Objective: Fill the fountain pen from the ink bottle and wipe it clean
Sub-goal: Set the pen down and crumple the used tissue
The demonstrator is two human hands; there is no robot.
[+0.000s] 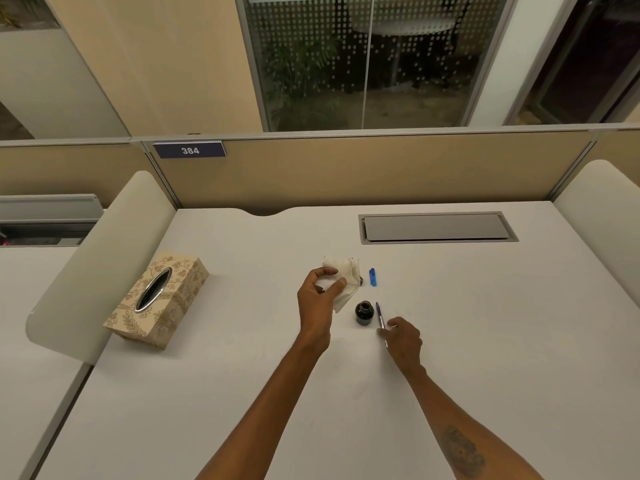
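Observation:
A small dark ink bottle (pixel 364 312) stands open on the white desk (pixel 485 323), between my two hands. My left hand (pixel 317 299) pinches a crumpled white tissue (pixel 343 278) just left of and beyond the bottle. My right hand (pixel 401 337) grips the fountain pen (pixel 380 315) by its rear end; the pen has a blue front and silver barrel, and its tip points away from me, right beside the bottle. A blue pen cap (pixel 372 277) lies on the desk beyond the bottle. A small dark object, maybe the bottle's lid (pixel 361 280), peeks out behind the tissue.
A patterned beige tissue box (pixel 157 299) with an oval slot sits at the desk's left. A grey cable hatch (pixel 436 227) is set into the desk at the back right. Beige partition panels (pixel 346 168) close the far edge, and white dividers stand on both sides.

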